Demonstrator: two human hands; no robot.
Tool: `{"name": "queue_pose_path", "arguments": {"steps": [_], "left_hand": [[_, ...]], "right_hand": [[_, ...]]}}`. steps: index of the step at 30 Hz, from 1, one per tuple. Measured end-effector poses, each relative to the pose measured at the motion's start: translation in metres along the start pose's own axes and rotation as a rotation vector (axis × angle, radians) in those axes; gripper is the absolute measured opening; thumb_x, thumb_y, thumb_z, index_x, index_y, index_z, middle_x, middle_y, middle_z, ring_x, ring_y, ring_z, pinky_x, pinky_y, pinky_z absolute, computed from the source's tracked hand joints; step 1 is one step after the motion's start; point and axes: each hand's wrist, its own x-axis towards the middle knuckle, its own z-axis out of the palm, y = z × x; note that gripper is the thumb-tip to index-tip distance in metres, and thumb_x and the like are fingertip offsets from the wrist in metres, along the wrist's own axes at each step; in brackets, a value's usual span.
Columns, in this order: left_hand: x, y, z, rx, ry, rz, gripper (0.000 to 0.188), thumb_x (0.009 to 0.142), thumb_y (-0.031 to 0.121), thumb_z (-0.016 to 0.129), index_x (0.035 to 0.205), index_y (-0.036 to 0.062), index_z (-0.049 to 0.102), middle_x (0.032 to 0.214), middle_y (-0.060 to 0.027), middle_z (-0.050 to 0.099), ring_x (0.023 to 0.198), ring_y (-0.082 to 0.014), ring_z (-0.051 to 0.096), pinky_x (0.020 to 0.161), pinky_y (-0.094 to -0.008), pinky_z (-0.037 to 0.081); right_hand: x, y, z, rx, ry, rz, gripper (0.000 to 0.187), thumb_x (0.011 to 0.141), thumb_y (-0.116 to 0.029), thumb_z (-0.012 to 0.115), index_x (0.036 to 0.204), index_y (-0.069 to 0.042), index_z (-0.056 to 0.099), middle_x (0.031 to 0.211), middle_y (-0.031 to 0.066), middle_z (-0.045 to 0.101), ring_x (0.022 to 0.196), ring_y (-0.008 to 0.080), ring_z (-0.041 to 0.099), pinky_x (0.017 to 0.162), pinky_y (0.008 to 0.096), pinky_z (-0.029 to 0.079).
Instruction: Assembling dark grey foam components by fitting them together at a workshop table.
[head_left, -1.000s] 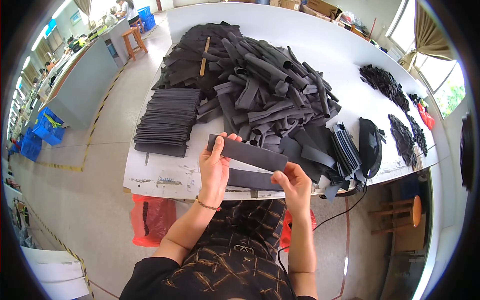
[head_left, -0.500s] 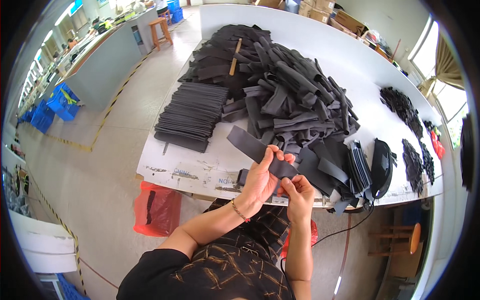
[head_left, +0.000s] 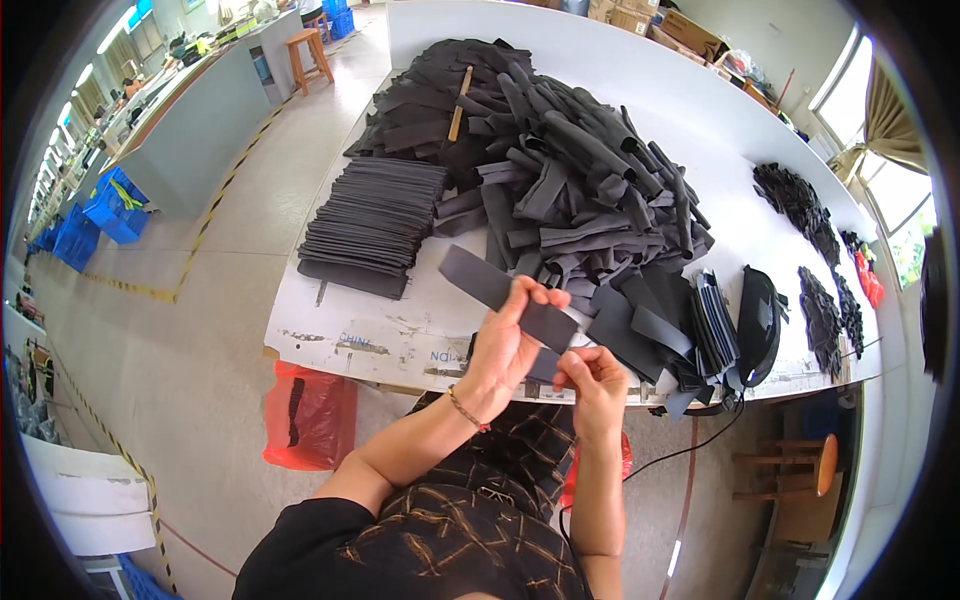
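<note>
A dark grey fabric strip [head_left: 551,326] lies across my left hand [head_left: 508,345], its thumb and fingers closed on the strip's middle. The far end of the strip points up and left over the white table [head_left: 400,340]. Just below the strip's near right corner, my right hand [head_left: 597,385] has thumb and fingertips pinched together; whatever they hold is too small to make out. Another dark piece [head_left: 544,367] shows beneath the hands at the table edge. Ahead lies a big loose heap of similar dark strips [head_left: 590,190], with a neat row of stacked strips [head_left: 370,225] on its left.
A wooden stick [head_left: 460,104] rests on the heap. Right of the hands are a bundle of dark sheets [head_left: 715,325] and a black bag [head_left: 762,325] with a cable hanging down. Small dark piles [head_left: 822,320] sit farther right. A red plastic bag [head_left: 312,415] stands on the floor.
My right hand's fingertips have come off the strip's near corner and now sit just below it. My left hand and the strip have shifted slightly left.
</note>
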Motion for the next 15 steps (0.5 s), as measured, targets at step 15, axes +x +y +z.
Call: {"name": "queue_pose_path", "arguments": {"steps": [15], "left_hand": [[-0.016, 0.051, -0.009, 0.578, 0.111, 0.159, 0.022, 0.093, 0.012, 0.066, 0.112, 0.0017, 0.065, 0.092, -0.0029, 0.065, 0.084, -0.0102, 0.06, 0.08, -0.0255, 0.05]], "right_hand": [[0.014, -0.033, -0.019, -0.451, 0.12, -0.23, 0.019, 0.096, -0.016, 0.063, 0.089, 0.001, 0.064, 0.076, -0.0059, 0.054, 0.07, 0.0039, 0.044, 0.063, 0.0191, 0.036]]}}
